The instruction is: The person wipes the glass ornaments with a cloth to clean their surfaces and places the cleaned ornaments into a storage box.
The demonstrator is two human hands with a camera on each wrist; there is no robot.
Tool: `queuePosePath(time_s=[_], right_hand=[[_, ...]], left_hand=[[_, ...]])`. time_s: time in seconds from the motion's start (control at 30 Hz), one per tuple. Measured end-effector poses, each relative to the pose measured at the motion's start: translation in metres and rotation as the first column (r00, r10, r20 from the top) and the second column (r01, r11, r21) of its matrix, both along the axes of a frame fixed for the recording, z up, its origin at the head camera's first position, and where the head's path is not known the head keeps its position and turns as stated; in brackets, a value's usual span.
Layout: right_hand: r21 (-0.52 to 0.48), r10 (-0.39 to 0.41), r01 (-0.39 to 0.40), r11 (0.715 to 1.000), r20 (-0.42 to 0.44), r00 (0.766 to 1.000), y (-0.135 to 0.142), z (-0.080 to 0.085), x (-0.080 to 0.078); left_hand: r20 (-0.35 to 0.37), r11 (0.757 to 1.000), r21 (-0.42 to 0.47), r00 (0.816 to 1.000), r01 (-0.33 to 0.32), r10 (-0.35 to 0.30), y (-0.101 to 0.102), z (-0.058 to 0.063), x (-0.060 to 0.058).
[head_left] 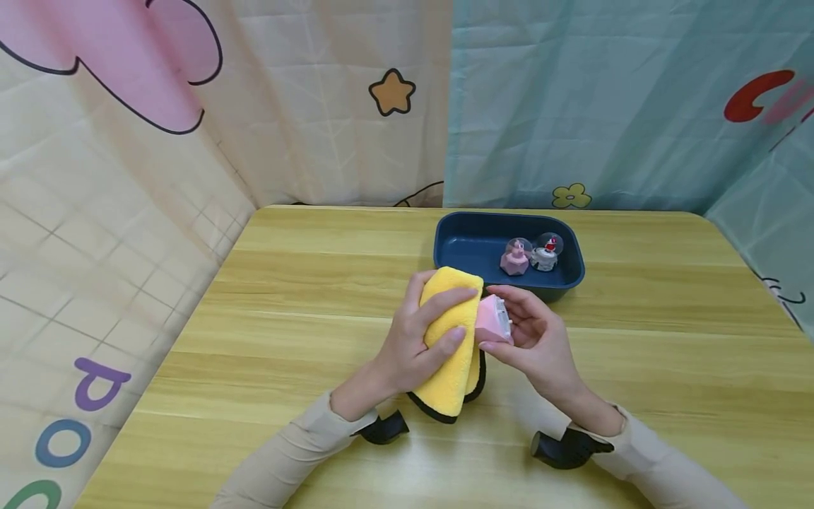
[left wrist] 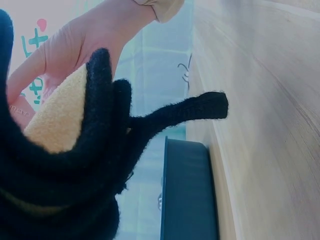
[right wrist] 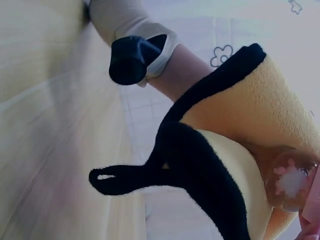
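My left hand (head_left: 420, 339) grips a folded yellow cloth (head_left: 454, 353) with black edging, a loop sticking out from it in both wrist views. Between the cloth and my right hand (head_left: 540, 339) is a small snow globe with a pink faceted base (head_left: 491, 322). The right fingers and thumb pinch that base, its white underside turned to the right. In the right wrist view the clear dome (right wrist: 289, 180), with pink and white bits inside, lies against the cloth's fold. From the head view the cloth hides the dome.
Behind the hands stands a dark blue bin (head_left: 467, 247). Inside it at the right are a pink-based snow globe (head_left: 514, 260) and a white-based one with a red figure (head_left: 545, 256). Printed curtains (head_left: 331, 106) hang along the back and sides of the wooden table (head_left: 286, 283).
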State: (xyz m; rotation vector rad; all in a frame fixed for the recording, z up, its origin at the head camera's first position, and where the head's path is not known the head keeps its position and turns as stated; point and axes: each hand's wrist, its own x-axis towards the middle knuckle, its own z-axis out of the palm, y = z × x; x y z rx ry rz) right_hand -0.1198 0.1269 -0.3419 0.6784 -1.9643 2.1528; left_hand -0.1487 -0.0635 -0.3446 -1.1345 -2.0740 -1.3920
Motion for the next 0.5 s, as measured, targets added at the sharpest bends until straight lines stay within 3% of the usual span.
queuePosePath(time_s=[0.23,0.5], right_hand=[[-0.066,-0.01,0.014,0.998,0.062,0.998,-0.0007,-0.0009,0.0025],[-0.097,0.075,-0.085,0.992,-0.107,0.991,-0.0022,-0.0001,-0.0003]], left_hand=[[0.018,1.0,-0.001,1.0,0.008,-0.008,0.0005,0.0003,0.0012],[0.006,1.0,0.012,1.0,-0.001,0.0,0.0006,0.0002,0.0008]])
